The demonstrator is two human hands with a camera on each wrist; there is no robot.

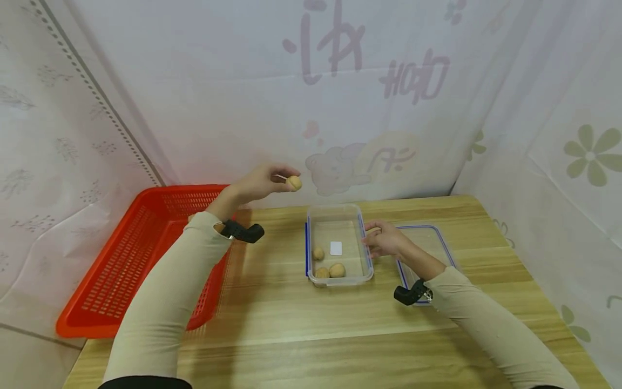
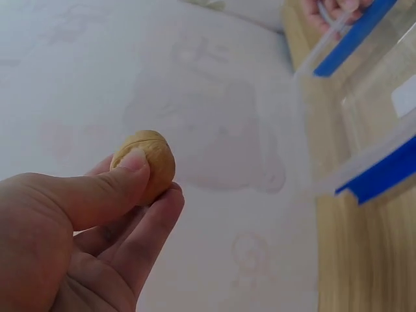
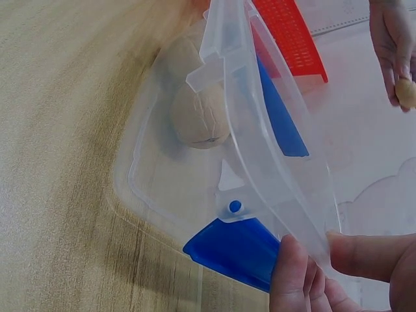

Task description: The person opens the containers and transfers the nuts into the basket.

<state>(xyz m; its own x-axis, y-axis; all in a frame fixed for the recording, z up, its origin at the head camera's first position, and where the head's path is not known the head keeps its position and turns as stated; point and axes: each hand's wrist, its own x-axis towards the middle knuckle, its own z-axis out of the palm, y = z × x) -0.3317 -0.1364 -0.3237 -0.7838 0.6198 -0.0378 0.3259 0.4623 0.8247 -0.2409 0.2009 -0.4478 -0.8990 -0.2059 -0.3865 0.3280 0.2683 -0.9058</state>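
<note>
My left hand (image 1: 262,182) pinches a walnut (image 1: 294,182) between thumb and fingertips, raised above the table's back edge, left of a clear plastic food box (image 1: 335,210). In the left wrist view the walnut (image 2: 153,162) shows its seam under the thumb. The box stands uncovered, with blue clips folded down at its sides. Three walnuts (image 1: 337,270) lie inside it near the front left, by a small white label. At the box's right side, my right hand (image 1: 384,240) grips the rim, thumb and fingers on either side of the wall (image 3: 312,227).
A red perforated basket (image 1: 116,270) stands on the left, partly covered by my left forearm; a bit of something tan shows inside. The clear lid with a blue seal (image 1: 434,246) lies right of the box, under my right forearm. A printed curtain (image 1: 243,108) hangs behind the wooden table (image 1: 291,324).
</note>
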